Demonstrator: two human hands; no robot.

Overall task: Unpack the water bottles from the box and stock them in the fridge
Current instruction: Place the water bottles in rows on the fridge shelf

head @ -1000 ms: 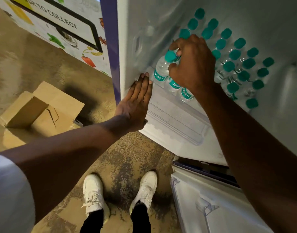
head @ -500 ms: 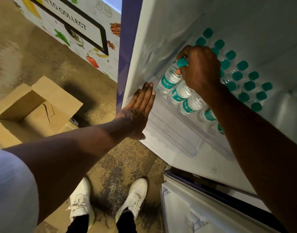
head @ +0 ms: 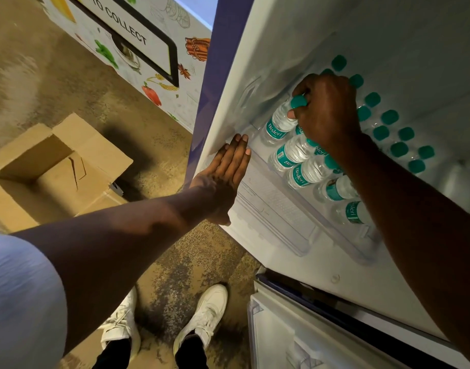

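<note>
Inside the open fridge [head: 295, 35], several clear water bottles with teal caps [head: 389, 117] stand packed on a shelf. My right hand [head: 325, 110] reaches in from the right and grips the neck of the front-left water bottle [head: 279, 125] just under its teal cap. A row of bottles [head: 305, 173] runs along the shelf's front edge below my wrist. My left hand [head: 226, 171] lies flat, fingers straight, against the fridge's front edge left of that shelf. The open cardboard box [head: 58, 158] sits on the floor at left; its inside looks bare from here.
A printed panel with vegetable pictures [head: 127, 35] stands behind the box. The purple fridge side [head: 218, 75] rises between them. A white lower compartment [head: 321, 339] juts out at bottom right. My white shoes [head: 202, 318] stand on mottled brown floor.
The view has shifted so more of the front bottle row shows. My right hand stays on the same bottle's neck and my left hand stays flat on the fridge edge.
</note>
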